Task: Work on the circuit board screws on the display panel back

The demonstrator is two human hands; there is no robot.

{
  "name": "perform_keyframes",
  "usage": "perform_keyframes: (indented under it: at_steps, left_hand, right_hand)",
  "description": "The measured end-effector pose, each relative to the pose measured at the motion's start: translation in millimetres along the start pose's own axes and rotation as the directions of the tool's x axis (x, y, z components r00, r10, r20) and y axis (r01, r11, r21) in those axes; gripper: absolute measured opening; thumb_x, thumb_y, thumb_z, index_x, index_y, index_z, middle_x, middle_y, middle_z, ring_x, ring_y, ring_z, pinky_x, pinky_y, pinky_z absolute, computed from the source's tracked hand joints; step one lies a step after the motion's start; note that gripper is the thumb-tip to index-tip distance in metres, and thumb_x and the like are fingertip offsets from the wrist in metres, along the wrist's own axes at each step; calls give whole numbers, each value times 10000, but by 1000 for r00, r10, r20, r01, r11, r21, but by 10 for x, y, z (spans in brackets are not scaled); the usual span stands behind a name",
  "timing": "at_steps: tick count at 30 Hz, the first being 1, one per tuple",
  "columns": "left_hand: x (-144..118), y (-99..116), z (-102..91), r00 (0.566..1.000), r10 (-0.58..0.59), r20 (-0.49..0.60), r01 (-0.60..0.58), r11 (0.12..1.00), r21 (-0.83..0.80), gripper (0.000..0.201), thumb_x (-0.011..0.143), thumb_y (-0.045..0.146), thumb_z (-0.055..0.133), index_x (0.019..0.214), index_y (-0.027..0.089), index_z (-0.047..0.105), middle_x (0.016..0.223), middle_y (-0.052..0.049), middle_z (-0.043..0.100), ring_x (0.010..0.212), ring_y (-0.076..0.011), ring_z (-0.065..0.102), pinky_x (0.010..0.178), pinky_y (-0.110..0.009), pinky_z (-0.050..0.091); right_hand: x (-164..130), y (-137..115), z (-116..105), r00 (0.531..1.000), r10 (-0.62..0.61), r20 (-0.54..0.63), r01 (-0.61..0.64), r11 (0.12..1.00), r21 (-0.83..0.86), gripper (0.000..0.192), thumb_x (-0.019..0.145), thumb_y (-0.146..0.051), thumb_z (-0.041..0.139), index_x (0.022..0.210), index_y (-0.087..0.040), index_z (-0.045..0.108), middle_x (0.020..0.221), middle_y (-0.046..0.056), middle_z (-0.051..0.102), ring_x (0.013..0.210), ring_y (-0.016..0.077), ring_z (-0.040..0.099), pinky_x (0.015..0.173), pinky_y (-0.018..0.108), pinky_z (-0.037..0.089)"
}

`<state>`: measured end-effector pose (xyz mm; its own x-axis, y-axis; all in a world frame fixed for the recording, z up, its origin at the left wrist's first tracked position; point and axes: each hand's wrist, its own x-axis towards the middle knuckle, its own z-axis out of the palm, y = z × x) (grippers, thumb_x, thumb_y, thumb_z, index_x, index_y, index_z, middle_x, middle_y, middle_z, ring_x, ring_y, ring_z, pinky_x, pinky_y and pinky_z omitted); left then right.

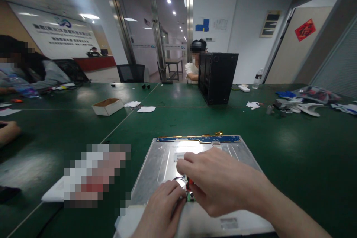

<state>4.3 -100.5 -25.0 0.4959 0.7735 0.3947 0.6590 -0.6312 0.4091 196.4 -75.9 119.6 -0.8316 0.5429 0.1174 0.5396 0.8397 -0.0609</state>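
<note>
A flat display panel [147, 174] with a silvery metal back lies on the green table in front of me. Along its far edge runs a narrow blue circuit board [223, 139]. My right hand [214, 178] is closed around a red tool handle [190, 182], mostly hidden by the fingers, so its exact kind is unclear. Under it, a small green circuit board [191, 196] shows between my hands. My left hand [164, 204] has its fingers curled together at the left edge of this board, the fingertips partly hidden.
A black computer case [219, 78] stands across the table, with a person behind it. At left are an open white box [108, 107], paper [146, 109] and a blurred-out packet [52, 191]. Loose parts and bags [318, 95] lie at right. Another person's hand [9, 132] rests at far left.
</note>
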Motion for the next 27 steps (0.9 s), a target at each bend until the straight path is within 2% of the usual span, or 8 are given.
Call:
perform_keyframes:
  at_steps: [7, 11, 20, 27]
  left_hand:
    - [-9, 13, -1, 999, -16, 36, 17, 1000, -17, 177, 867, 123, 431, 870, 198, 591, 881, -75, 641, 811, -235, 621, 690, -337, 522]
    - [-15, -6, 24, 1000, -10, 7, 10, 1000, -14, 195, 860, 112, 428, 896, 196, 600, 890, -76, 641, 821, -239, 622, 691, -343, 521]
    - [2, 10, -4, 1000, -8, 15, 8, 1000, -17, 178, 853, 122, 424, 860, 201, 584, 868, -73, 637, 802, -236, 623, 673, -327, 518]
    - [5, 11, -12, 1000, -4, 29, 4, 1000, -22, 190, 855, 120, 420, 872, 202, 590, 878, -76, 644, 812, -234, 625, 685, -327, 521]
  right_hand:
    - [24, 6, 16, 1000, 19, 2, -19, 999, -31, 109, 836, -230, 532, 930, -178, 514, 803, 29, 651, 584, 144, 549, 442, 294, 182]
    - [28, 30, 43, 999, 33, -8, -33, 999, -9, 104, 866, -276, 543, 916, -187, 521, 759, 15, 659, 578, 147, 557, 452, 297, 176]
    - [0, 9, 3, 1000, -10, -6, 10, 1000, -7, 153, 790, -241, 553, 918, -180, 496, 823, 24, 615, 590, 146, 532, 419, 282, 216]
    - [22, 6, 21, 999, -15, -33, 14, 1000, -27, 109, 817, -205, 537, 916, -182, 497, 809, 13, 627, 582, 139, 530, 424, 283, 194]
